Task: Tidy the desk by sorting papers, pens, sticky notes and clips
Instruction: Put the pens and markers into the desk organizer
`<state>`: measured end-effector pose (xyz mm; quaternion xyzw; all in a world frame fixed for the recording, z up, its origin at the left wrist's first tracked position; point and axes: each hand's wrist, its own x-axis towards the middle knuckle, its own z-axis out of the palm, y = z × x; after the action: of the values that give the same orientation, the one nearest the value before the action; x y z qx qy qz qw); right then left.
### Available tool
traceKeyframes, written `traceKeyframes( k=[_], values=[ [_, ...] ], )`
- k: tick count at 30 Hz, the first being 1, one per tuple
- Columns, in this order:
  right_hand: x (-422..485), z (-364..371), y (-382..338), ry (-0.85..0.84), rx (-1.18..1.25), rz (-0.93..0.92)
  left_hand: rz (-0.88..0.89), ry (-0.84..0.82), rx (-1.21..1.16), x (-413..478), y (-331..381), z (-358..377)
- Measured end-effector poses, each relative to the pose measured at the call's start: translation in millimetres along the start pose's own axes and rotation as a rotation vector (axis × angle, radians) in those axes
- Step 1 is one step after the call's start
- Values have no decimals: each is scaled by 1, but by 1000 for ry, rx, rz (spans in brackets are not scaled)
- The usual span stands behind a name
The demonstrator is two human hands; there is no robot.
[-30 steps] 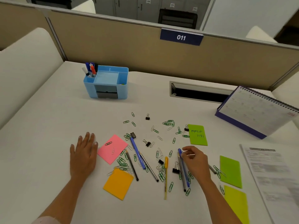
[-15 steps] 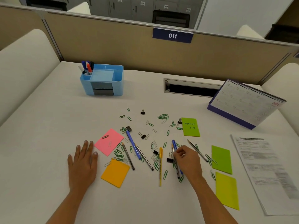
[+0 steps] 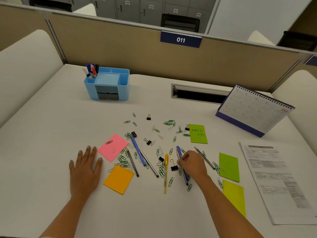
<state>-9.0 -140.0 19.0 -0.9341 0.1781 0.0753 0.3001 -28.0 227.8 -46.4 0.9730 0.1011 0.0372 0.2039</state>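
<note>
A desk calendar (image 3: 255, 109) is stood right of the cable slot (image 3: 199, 94); a number plate (image 3: 181, 39) is fixed on the partition (image 3: 120, 42) behind that slot.

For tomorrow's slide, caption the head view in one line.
Right hand gathers pens amid scattered paper clips; left hand flat on desk.

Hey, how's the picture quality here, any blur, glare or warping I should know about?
Head view: even, soft light with faint shadows under both hands; no glare; wide-angle lens bows the partition and desk edges; the printed sheet at right is too smeared to read; the clips stay fairly sharp.
</note>
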Motion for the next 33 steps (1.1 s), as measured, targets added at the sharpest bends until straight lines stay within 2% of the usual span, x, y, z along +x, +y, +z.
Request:
traceKeyframes(
  k=[6, 12, 16, 22, 27, 33],
  values=[
    [-4, 0, -11, -21, -325, -116, 7, 3, 7, -1, 0, 0],
    [-1, 5, -17, -49, -490, -152, 10, 10, 20, 0, 0, 0],
    [2, -2, -12, -20, -428, -135, 9, 11, 27, 1, -1, 1],
    [21, -41, 12, 191, -337, -54, 7, 16, 24, 1, -1, 2],
    [31, -44, 36, 133, -445, -3, 9, 22, 25, 1, -1, 3],
    [35, -41, 31, 102, -466, 35, 7, 20, 28, 1, 0, 2]
  ],
)
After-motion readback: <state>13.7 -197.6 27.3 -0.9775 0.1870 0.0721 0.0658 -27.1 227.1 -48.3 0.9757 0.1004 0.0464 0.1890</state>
